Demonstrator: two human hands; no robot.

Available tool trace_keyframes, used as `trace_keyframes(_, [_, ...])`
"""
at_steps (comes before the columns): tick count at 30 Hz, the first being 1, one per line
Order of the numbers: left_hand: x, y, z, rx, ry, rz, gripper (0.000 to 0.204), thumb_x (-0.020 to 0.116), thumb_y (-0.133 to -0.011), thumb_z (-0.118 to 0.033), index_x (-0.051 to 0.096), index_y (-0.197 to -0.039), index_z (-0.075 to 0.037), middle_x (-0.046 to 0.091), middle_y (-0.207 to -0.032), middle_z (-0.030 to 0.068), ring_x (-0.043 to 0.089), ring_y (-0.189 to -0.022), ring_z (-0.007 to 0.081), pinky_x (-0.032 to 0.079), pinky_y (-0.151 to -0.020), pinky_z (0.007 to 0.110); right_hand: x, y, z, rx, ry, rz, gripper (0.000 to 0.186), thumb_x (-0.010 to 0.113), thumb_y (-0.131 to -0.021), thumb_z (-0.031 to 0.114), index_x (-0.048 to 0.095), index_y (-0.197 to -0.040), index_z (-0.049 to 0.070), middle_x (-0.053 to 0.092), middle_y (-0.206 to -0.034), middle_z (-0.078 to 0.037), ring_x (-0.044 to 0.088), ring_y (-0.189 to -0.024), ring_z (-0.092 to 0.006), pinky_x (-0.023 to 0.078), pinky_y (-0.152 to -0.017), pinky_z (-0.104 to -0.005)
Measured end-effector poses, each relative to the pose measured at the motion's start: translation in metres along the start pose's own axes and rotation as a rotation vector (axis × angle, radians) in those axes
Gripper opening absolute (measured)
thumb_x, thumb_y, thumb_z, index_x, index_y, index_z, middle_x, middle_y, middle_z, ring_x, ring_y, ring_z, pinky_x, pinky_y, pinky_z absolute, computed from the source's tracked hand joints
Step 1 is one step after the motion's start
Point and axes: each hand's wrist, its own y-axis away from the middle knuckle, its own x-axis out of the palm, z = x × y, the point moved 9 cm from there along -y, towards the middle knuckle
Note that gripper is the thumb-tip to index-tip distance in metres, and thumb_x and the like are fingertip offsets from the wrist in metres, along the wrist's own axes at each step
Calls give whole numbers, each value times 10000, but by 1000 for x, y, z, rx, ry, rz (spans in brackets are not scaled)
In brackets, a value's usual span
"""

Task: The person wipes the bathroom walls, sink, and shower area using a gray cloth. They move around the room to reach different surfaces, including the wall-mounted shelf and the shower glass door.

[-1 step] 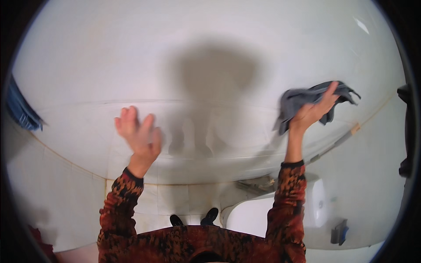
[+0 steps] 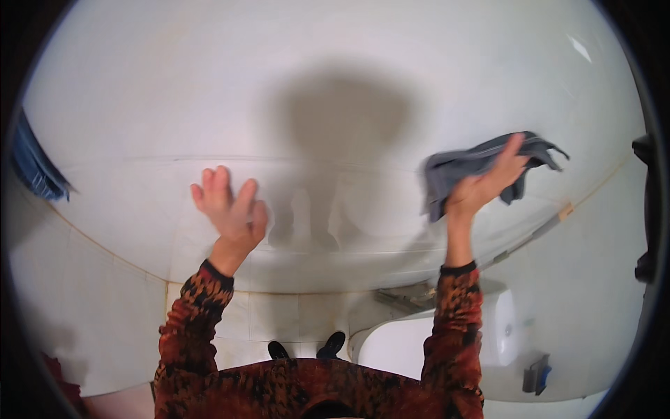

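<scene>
A crumpled dark grey cloth (image 2: 457, 170) lies against the white wall (image 2: 209, 84) on the right. My right hand (image 2: 488, 183) holds it there, palm and outstretched fingers over the fabric, and the cloth's loose ends stick out on both sides. To the left, my left hand (image 2: 230, 209) is bare, its fingers spread in front of the wall; whether they touch the surface I cannot tell. Between the two hands falls a broad dark shadow on the wall.
Blue fabric (image 2: 35, 164) hangs at the far left. Below my right arm are a white toilet (image 2: 398, 342) and a grey object (image 2: 405, 297) by the wall. A dark brush-like tool (image 2: 536, 375) is at the lower right. My shoes (image 2: 331, 345) stand on the tiled floor (image 2: 269, 318).
My right hand has slid left with the grey cloth, which is stretched wider. My left hand has shifted slightly right.
</scene>
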Motion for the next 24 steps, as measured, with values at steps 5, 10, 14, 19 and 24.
trace_keyframes(5, [6, 16, 4, -6, 3, -19, 346, 563, -693, -188, 609, -1034, -146, 440, -1264, 193, 402, -1175, 370, 110, -1023, 505, 53, 54, 178, -489, -131, 454, 423, 584, -696, 292, 617, -1112, 224, 521, -1001, -30, 474, -1040, -299, 191, -921, -701])
trace_keyframes(10, [5, 18, 5, -10, 63, -46, 306, 575, -735, -204, 631, -1030, -140, 482, -1263, 154, 416, -1205, 336, 89, -1061, 514, 81, 6, 241, -672, -269, 369, 388, 572, -722, 276, 630, -1103, 237, 500, -1274, -33, 386, -1263, -301, 184, -962, -652])
trace_keyframes(14, [0, 10, 1, 12, 83, -84, 321, 562, -764, -169, 627, -1078, -159, 483, -1286, 137, 408, -1237, 295, 101, -1084, 487, 60, -55, 211, -685, -36, 122, 555, 466, -824, 474, 506, -1296, 186, 460, -1315, -125, 296, -1319, -328, 147, -1053, -546])
trace_keyframes(19, [-11, 11, 2, -2, 191, 64, 252, 583, -754, -90, 632, -997, -138, 494, -1248, 142, 407, -1223, 342, 151, -1078, 469, 33, -75, 159, -491, -115, 4, 647, 374, -862, 592, 493, -1300, 132, 443, -1344, -120, 280, -1326, -328, 119, -1052, -520])
trace_keyframes(24, [-22, 97, 17, -356, 647, 540, 201, 534, -794, -34, 628, -966, -78, 586, -1139, 120, 532, -1098, 320, 396, -935, 410, 43, -46, 113, -558, -244, -20, 339, 500, -879, 291, 582, -1055, 13, 600, -971, -139, 514, -870, -259, 340, -783, -366])
